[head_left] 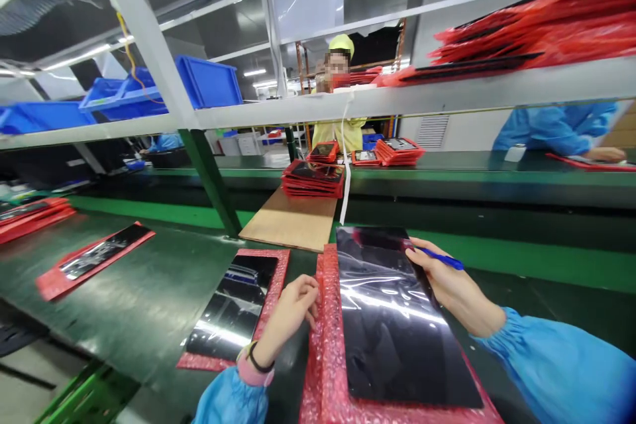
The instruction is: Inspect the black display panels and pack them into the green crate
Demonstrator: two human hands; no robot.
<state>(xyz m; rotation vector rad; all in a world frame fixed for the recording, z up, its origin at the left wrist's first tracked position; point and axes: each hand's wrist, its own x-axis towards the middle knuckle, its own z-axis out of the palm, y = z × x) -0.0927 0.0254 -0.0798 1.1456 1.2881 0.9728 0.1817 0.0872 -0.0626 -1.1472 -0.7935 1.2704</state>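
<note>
A glossy black panel (392,324) lies on a stack of red bubble-wrap bags (325,358) in front of me. My right hand (454,291) rests at the panel's far right edge, closed around a blue pen (442,259). My left hand (293,308) has its fingers curled on the left edge of the red bubble wrap, beside the panel. A second black panel on a red bag (233,308) lies just left of that hand.
A green conveyor belt (149,291) carries another bagged panel (97,258) at the left. A wooden board (293,222) and red stacks (313,179) sit ahead. A person in yellow stands across the line; a blue sleeve (556,129) is at right. Blue bins (199,83) sit on the shelf.
</note>
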